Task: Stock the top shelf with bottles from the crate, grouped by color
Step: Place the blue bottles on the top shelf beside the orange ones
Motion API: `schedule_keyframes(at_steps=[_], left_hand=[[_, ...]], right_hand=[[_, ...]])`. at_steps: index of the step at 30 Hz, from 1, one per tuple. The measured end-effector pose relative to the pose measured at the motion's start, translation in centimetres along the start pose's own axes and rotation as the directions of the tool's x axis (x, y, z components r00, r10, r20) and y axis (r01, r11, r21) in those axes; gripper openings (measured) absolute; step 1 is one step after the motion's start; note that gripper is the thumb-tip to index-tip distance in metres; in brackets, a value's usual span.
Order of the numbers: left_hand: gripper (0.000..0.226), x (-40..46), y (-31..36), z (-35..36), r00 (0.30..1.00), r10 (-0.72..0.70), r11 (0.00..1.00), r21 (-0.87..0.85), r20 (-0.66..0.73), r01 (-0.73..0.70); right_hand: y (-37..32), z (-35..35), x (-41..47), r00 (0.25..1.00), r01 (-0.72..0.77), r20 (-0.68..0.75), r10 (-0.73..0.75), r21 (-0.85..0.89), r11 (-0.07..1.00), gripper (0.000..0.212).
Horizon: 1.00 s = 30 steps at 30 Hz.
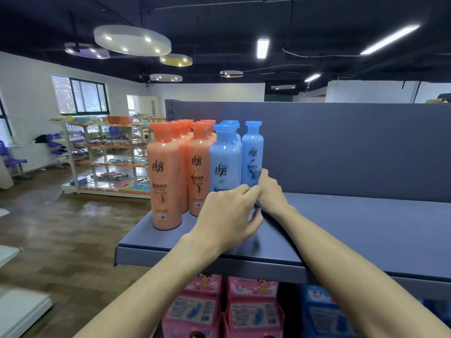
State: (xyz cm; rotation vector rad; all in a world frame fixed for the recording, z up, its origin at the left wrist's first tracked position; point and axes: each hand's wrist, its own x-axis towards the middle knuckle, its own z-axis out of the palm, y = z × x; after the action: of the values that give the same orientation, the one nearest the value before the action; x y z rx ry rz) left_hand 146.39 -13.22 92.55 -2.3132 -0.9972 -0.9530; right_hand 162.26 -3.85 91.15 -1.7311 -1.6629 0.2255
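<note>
Both forearms reach over shelf (341,230). Left hand (227,215): fingers relaxed, touching base of front blue bottle (224,162), gripping nothing. Right hand (271,189): fingers against lower side of lone blue bottle (252,152); grip cannot be told. Labels read "拉芳". Orange bottles (168,174) left of fingers. All upright, caps up.

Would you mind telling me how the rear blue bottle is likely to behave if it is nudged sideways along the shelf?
The rear blue bottle is tall and narrow, so it may tip rather than slide. Its glossy plastic looks slippery on the smooth shelf. It looks full, so probably fairly heavy. The right hand touches it low, which should help.
</note>
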Motion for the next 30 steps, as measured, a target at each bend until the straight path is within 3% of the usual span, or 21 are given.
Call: schedule_keyframes(at_steps=[5, 10, 16, 20, 24, 30], left_hand=[[0.036, 0.0, 0.3, 0.2, 0.999, -0.020, 1.000, -0.021, -0.035, 0.019], [0.031, -0.2, 0.1, 0.3, 0.998, -0.021, 0.998, -0.060, -0.054, 0.018], [0.031, -0.6, 0.2, 0.0, 0.999, -0.002, 0.999, -0.032, -0.035, 0.001], [0.028, -1.3, 0.3, -0.5, 0.999, 0.007, 0.998, -0.065, 0.043, -0.004], [0.025, -1.7, 0.0, -0.8, 0.993, 0.033, 0.998, -0.053, 0.111, -0.027], [0.028, 0.2, 2.2, -1.0, 0.993, -0.012, 0.999, -0.037, 0.116, 0.016]], right_hand=[[0.1, 0.5, 0.6, 1.000, 0.003, -0.025, -0.003, -0.014, 1.000, 0.024], [0.8, 0.6, 1.0, 0.998, 0.045, -0.033, -0.046, -0.046, 0.998, 0.031], [1.7, 0.4, 1.4, 0.999, 0.002, -0.041, -0.004, -0.032, 0.999, 0.046], [1.0, -1.0, 0.6, 0.991, -0.007, -0.134, 0.005, -0.013, 1.000, 0.068], [0.3, -3.0, -2.5, 0.961, 0.104, -0.255, -0.105, -0.015, 0.994, 0.065], [1.4, -7.0, -8.3, 0.953, 0.214, -0.182, -0.240, -0.152, 0.965, 0.056]])
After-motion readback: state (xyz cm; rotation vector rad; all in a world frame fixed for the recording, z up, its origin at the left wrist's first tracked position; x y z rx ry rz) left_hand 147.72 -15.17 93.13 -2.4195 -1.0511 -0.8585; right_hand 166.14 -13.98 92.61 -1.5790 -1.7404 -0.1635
